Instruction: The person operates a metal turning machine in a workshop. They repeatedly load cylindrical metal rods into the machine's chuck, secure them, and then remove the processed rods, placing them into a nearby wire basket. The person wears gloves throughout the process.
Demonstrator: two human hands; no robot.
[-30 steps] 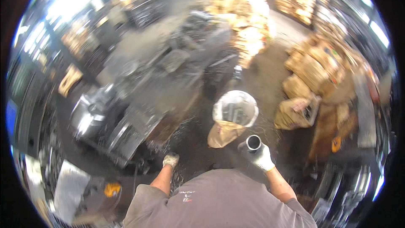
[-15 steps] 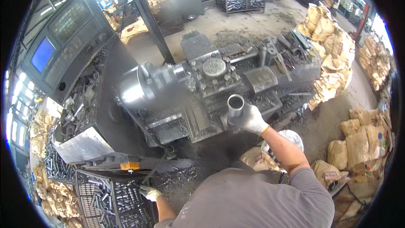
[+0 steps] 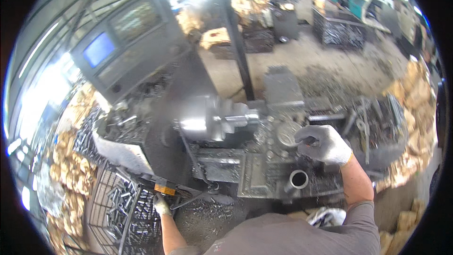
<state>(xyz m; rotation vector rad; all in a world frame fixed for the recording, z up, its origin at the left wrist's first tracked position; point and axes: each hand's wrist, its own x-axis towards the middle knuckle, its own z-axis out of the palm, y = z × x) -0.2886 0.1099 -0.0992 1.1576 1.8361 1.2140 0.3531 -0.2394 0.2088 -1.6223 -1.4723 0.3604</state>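
My right hand (image 3: 323,144), in a white and grey glove, lies on top of the lathe carriage (image 3: 264,174), its fingers curled over a handle beside a round metal part (image 3: 287,134). A short metal tube (image 3: 298,178) stands upright on the carriage just below that hand, apart from it. The shiny chuck (image 3: 207,120) is to the left. My gloved left hand (image 3: 162,205) hangs low at the rim of a wire basket (image 3: 106,193) filled with metal tubes, next to an orange tag (image 3: 164,190). Its grip is too small to make out.
A control cabinet with a blue screen (image 3: 99,49) stands at the back left. Brown sacks (image 3: 415,108) pile up on the right and more (image 3: 66,170) on the left. Metal chips (image 3: 207,210) cover the floor by the lathe. A crate of parts (image 3: 339,30) sits far back.
My right hand has set the metal tube down upright on the carriage and moved up onto the tool post. The view has swung further left over the lathe. My left hand has stayed low at the basket.
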